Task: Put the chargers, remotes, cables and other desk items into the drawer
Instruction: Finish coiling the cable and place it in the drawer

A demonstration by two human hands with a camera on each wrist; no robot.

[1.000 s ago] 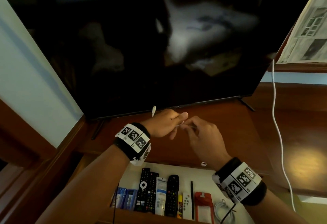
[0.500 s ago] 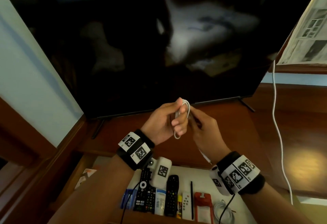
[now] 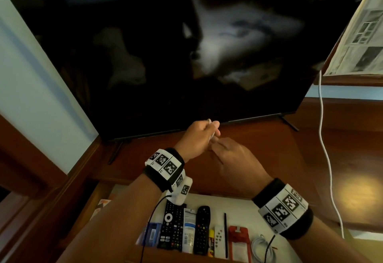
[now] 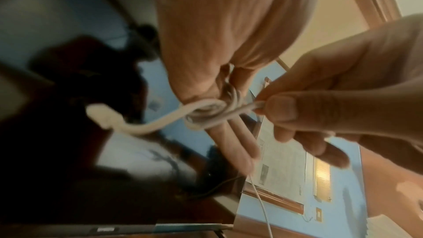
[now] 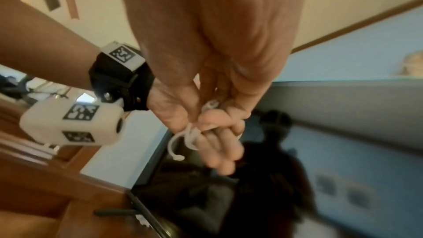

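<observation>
White cable (image 4: 206, 113) coil gripped in left hand (image 3: 196, 138), tail pinched by right hand (image 3: 236, 159): wrap snugly, tuck tail.

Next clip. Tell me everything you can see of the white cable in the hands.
The white cable is thin, smooth and rubbery-looking. Several turns are wound into a small coil around the fingers of the left hand, held up in front of the TV. One short end sticks out of the coil, curving to a thicker white plug. The right hand pinches the other strand right beside the coil. Where that strand ends is hidden.
</observation>
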